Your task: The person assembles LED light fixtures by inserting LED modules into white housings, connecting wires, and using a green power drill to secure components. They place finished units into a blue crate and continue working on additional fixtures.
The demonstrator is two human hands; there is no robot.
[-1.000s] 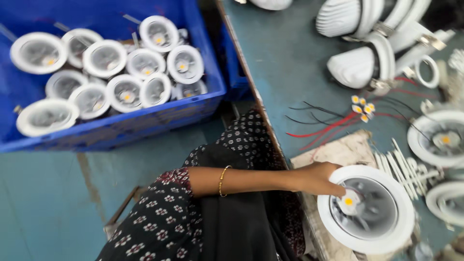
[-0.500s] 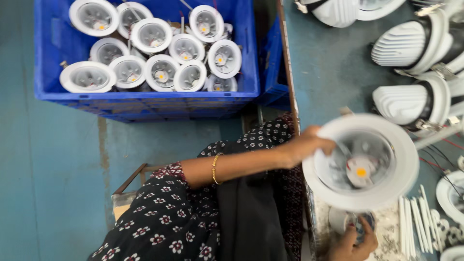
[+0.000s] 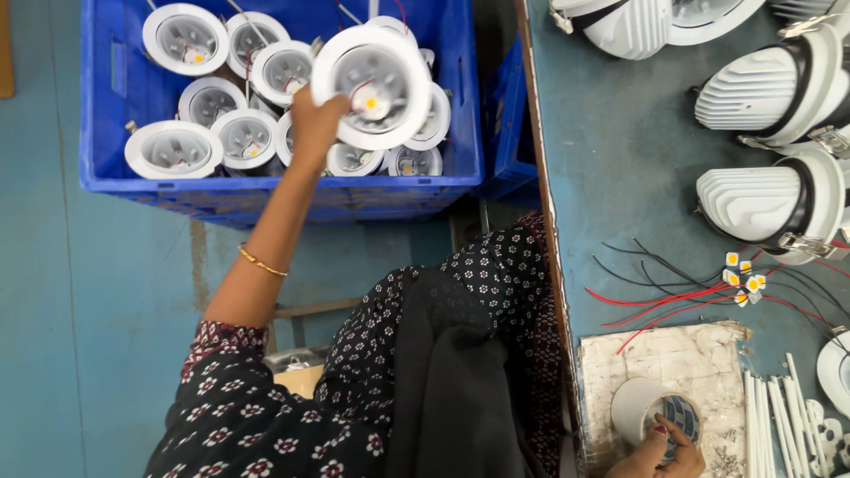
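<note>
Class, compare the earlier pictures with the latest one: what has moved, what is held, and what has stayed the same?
The left hand has carried the round white downlight fitting off the blue-grey workbench leftward, over the blue plastic crate of similar lights, still gripping it. The right hand now touches a white tape roll. The finned white housings stay put.

— Where is the person's left hand (image 3: 317, 126)?

— Stretched far out to the left, arm nearly straight, a thin gold bangle on the forearm. The fingers are curled closed around the rim of what it holds, thumb side toward the camera, wrist slightly bent.

— And the right hand (image 3: 660, 453)?

— Low at the bottom edge, close to the body, only partly in view. Its fingers (image 3: 670, 433) are bent and pressing down, painted nails showing. The two hands are well apart.
</note>
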